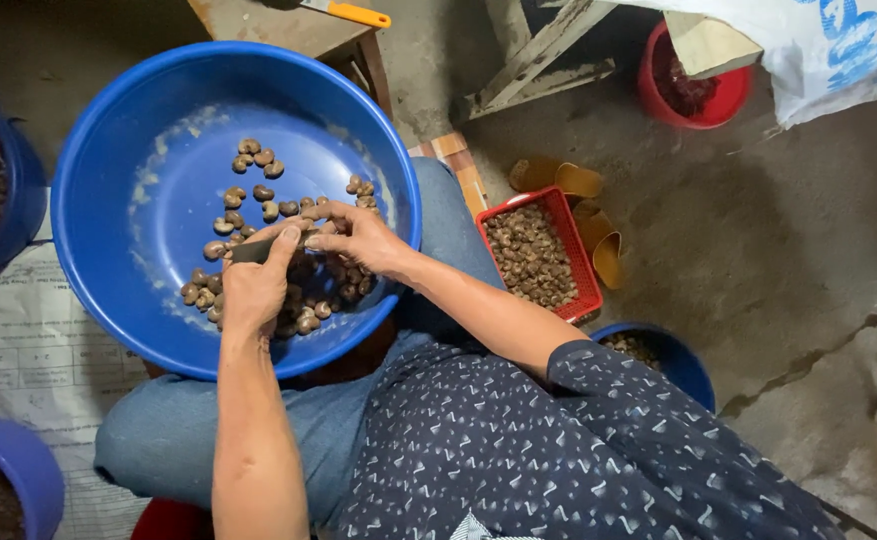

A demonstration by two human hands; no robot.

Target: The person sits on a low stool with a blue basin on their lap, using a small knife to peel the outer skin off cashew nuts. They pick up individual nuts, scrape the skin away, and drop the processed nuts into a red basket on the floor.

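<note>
Both hands meet over the blue bowl (158, 120), which rests on the person's lap. The left hand (255, 285) has its fingers closed on a small dark tool (255, 251). The right hand (358, 238) pinches a nut (310, 238) with curled fingers, touching the tool's tip. More nuts (258, 160) lie inside the bowl. A red basket (570, 225) with nuts stands on the floor, right of the bowl.

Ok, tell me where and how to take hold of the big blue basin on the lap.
Probably best by the blue basin rim, one hand on each of two opposite sides, fingers hooked under the edge. It is wide, round and shallow, resting on the lap, with nuts loose inside, so an even two-sided hold should keep it level.
</note>
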